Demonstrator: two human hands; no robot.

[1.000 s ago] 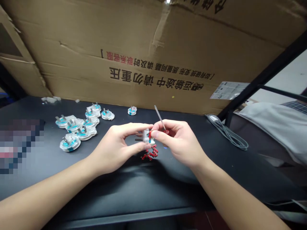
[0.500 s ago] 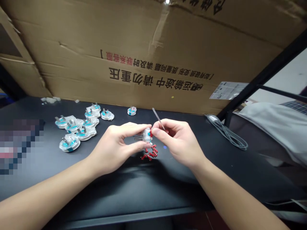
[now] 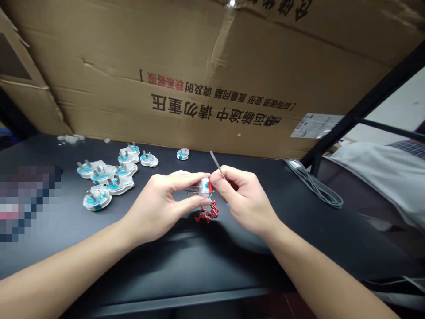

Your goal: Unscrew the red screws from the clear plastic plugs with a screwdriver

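My left hand (image 3: pixel 166 201) pinches a clear plug (image 3: pixel 203 188) with a blue inner part between thumb and fingers, its metal prongs pointing left into the palm. Against the plug's right face sits a small red part (image 3: pixel 210 188). My right hand (image 3: pixel 244 195) is closed, its fingertips touching or nearly touching that red part. A thin grey tool (image 3: pixel 216 162) sticks up and left out of the right fingers; its lower end is hidden. Just below the plug, several small red parts (image 3: pixel 208 214) with brassy ends lie in a loose pile on the black table (image 3: pixel 179 274).
Several clear plugs with blue insides (image 3: pixel 113 177) stand prongs-up at the left, and a lone plug (image 3: pixel 182 153) sits farther back. Small clear pieces (image 3: pixel 71 139) lie back left. A large cardboard box (image 3: pixel 199 57) walls the rear. A coiled grey cable (image 3: pixel 314 184) rests at the right.
My right fingertips have drawn back slightly, and more of the red part on the plug's face shows. The grey tool has tilted and shifted a little left. My left hand stays almost still.
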